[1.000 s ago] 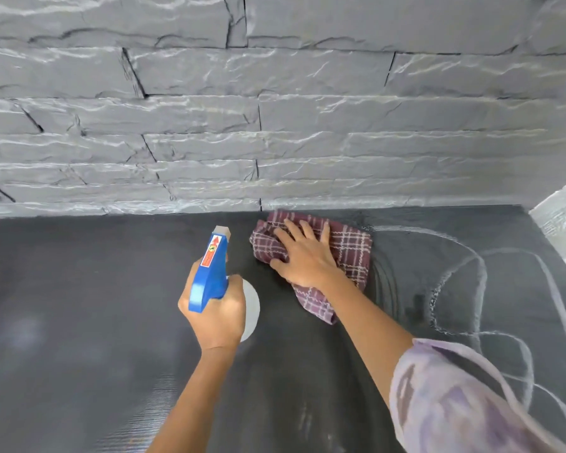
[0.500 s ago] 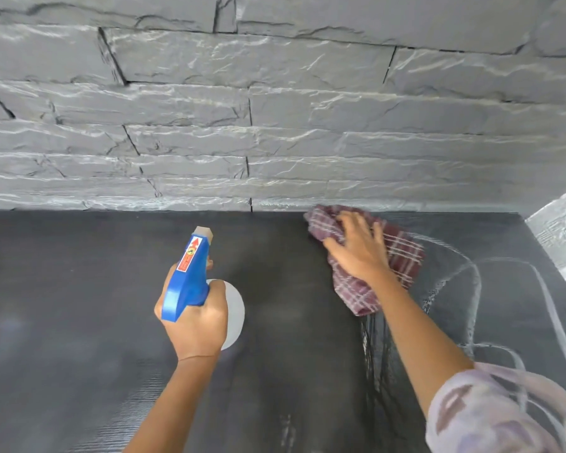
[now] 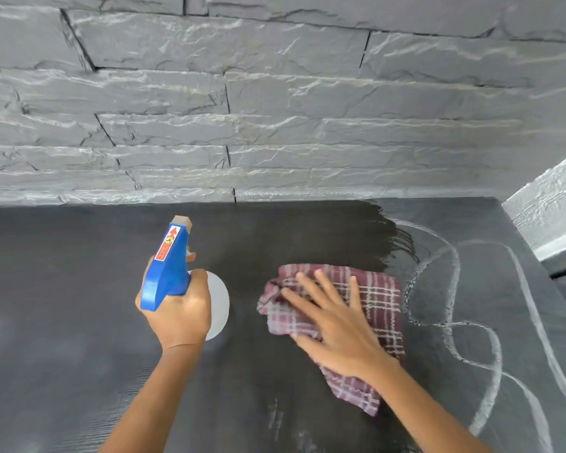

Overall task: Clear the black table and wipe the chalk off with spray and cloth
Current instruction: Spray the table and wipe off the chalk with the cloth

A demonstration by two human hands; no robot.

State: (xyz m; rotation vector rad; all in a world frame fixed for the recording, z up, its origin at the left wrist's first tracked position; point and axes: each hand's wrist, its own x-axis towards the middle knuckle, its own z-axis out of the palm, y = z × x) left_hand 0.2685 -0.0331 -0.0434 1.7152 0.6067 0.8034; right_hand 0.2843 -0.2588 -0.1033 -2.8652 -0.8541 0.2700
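Observation:
My left hand [image 3: 180, 308] grips a spray bottle [image 3: 167, 269] with a blue trigger head and a white body, held upright above the black table [image 3: 62, 289], nozzle pointing away from me. My right hand [image 3: 337, 318] lies flat with spread fingers on a maroon plaid cloth [image 3: 379, 299], pressing it onto the table right of the bottle. White chalk lines [image 3: 455, 289] loop across the table's right part, just beside the cloth. A darker wet streak [image 3: 356, 233] runs from the cloth up to the table's back edge.
A grey stone-brick wall [image 3: 275, 109] rises directly behind the table. A white textured wall corner [image 3: 549, 210] stands at the far right beyond the table's right edge. Faint chalk smudges [image 3: 275, 416] show near the front.
My right hand has dragged the cloth from the table's back edge toward me, leaving a wet dark track. The left hand with the bottle has stayed nearly where it was.

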